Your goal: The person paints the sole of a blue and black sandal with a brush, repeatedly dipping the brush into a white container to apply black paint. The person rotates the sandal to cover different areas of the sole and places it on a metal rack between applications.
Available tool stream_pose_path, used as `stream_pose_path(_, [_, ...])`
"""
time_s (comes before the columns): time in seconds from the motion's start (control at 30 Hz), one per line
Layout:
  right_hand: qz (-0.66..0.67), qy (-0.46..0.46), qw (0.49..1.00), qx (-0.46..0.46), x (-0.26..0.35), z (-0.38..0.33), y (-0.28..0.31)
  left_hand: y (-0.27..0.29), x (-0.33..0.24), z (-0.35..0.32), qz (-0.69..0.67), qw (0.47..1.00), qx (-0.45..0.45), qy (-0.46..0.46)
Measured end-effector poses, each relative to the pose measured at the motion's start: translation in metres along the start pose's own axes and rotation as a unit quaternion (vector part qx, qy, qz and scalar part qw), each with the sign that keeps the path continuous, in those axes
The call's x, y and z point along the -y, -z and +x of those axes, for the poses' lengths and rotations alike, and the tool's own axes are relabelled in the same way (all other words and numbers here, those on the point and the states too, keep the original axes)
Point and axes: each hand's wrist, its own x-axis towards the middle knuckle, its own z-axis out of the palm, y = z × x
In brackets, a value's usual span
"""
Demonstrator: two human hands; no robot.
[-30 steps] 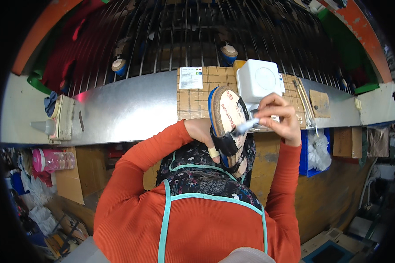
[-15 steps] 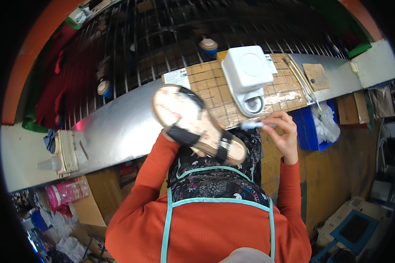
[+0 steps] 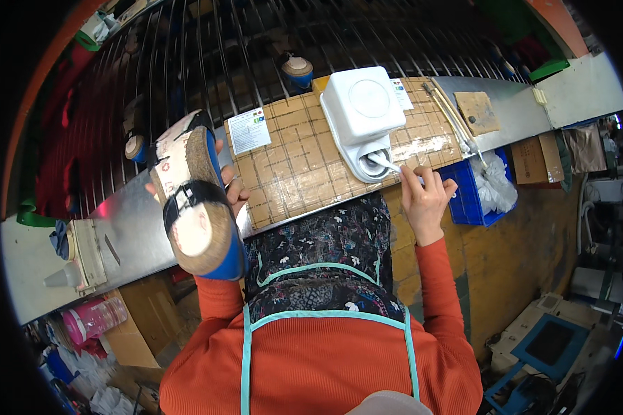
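Note:
My left hand (image 3: pixel 234 188) grips a shoe last (image 3: pixel 237 259), blue-sided, with a pale insole and black straps on it. The last is tilted, its cork-coloured edge turned to the right, and hides part of the palm. My right hand (image 3: pixel 426 199) pinches a thin white brush (image 3: pixel 386 163) between thumb and fingers. The brush tip is inside the round cup at the front of a white dispenser (image 3: pixel 365 111). The dispenser stands on a taped cardboard sheet (image 3: pixel 291 173) on the bench.
Beyond the bench runs a rack of metal bars (image 3: pixel 208 62), with other blue lasts (image 3: pixel 299 71) on it. Long sticks (image 3: pixel 453 114) and a cardboard piece (image 3: pixel 476 113) lie at the right. A blue bin (image 3: pixel 467 200) holding white plastic hangs low beside my right hand.
My right hand has brought the brush up into the dispenser's cup. The last in my left hand has swung leftward and turned upright, showing its blue side.

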Motion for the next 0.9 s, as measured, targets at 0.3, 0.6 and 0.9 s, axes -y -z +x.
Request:
stream_pose_path(0.3, [0.307,-0.289,0.884,0.2,-0.023,-0.011,0.004,0.036,0.008,0.003,0.093,0.995,-0.036,0.027])
stream_pose_path(0.6, [0.479,-0.274,0.828,0.099,0.018,0.013,0.011,0.022,0.066,0.016,0.315,0.943,-0.107,-0.023])
stream_pose_path(0.9, [0.429,-0.087,0.899,-0.024,0.092,0.064,0.053,-0.006,0.074,0.021,0.316,0.948,-0.028,-0.027])
